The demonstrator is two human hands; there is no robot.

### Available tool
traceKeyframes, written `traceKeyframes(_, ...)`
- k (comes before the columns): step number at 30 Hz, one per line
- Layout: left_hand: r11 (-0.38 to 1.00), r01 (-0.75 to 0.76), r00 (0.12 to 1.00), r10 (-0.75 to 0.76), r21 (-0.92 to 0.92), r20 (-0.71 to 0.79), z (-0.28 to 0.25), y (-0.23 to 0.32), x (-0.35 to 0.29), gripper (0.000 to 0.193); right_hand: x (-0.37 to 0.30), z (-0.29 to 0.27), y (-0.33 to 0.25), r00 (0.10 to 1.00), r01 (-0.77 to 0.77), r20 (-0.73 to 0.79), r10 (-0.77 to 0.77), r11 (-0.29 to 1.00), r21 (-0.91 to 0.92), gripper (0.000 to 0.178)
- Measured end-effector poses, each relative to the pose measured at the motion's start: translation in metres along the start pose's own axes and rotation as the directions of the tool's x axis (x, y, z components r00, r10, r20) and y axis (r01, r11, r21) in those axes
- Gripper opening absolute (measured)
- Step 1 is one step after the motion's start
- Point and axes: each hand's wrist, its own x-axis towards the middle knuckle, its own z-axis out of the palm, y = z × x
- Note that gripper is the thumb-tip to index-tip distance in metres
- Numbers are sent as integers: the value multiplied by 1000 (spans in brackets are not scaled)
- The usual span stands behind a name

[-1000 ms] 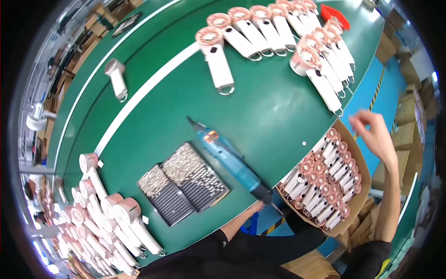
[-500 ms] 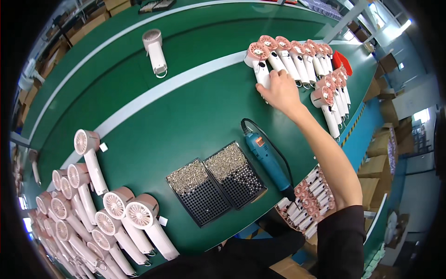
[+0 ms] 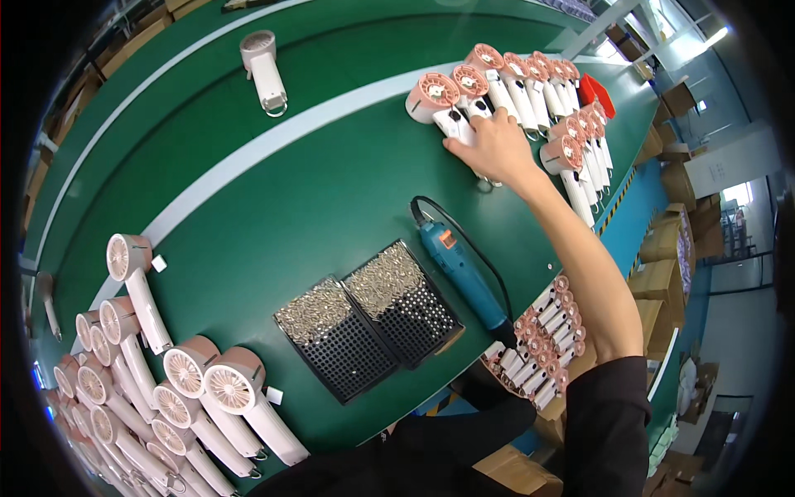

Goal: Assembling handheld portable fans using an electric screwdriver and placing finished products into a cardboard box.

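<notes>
Since half a second ago the right hand [image 3: 494, 142] has settled lower on the row of handheld fans, its fingers now curled around the white handle of the nearest fan [image 3: 447, 103], the one with a pink round head at the left end of that row. The hand is closed on that handle; the fan lies on the green table [image 3: 315, 190]. The left hand is out of sight, so its state cannot be told.

Taking the blue electric screwdriver [image 3: 460, 269] as the landmark: nearest the person, just right of its tip and below the table edge, sits a cardboard box of fans [image 3: 538, 348] packed upright. Left of the screwdriver, just beside it, lie two black screw trays [image 3: 368, 319], side by side and touching, each partly covered with small silvery screws. Well to the left of the trays, a crowd of white fans [image 3: 166, 373] with pale heads lies along the near left edge of the table.

The screwdriver itself lies flat on the table, its black cable looping from the far end back down its right side. Beyond it, well apart, is the gripped fan and the row of pink-headed fans [image 3: 538, 83] running away to the right. A red object [image 3: 598, 93] shows at the far end of that row. Far to the left of the row, across the white stripe [image 3: 273, 145], a single white fan [image 3: 263, 70] lies alone.
</notes>
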Motion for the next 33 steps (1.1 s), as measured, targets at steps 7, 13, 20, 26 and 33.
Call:
traceKeyframes(7, 978, 79, 997, -74, 194, -30, -44, -12, -6, 21, -57, -9, 20, 999, 45, -15, -42, 968, 246, 57)
traceKeyframes(13, 951, 112, 991, -130, 289, 43, -26, 51, -44, 19, -146, -19, 61, 1000, 31, -4, -31, 943, 331, 50)
traceKeyframes(20, 864, 205, 975, -220, 459, -22, -16, 60, -49, 22, -304, -66, 147, 995, -34, -76, 64, 940, 338, 47)
traceKeyframes(26, 794, 243, 963, -268, 557, -39, -7, 48, -48, 21, -365, -3, 225, 984, -35, 177, 33, 999, 7, 53)
traceKeyframes(33, 817, 309, 950, -289, 487, -118, -6, 46, -46, 22, -327, 148, 301, 842, 255, 501, -200, 966, -45, 54)
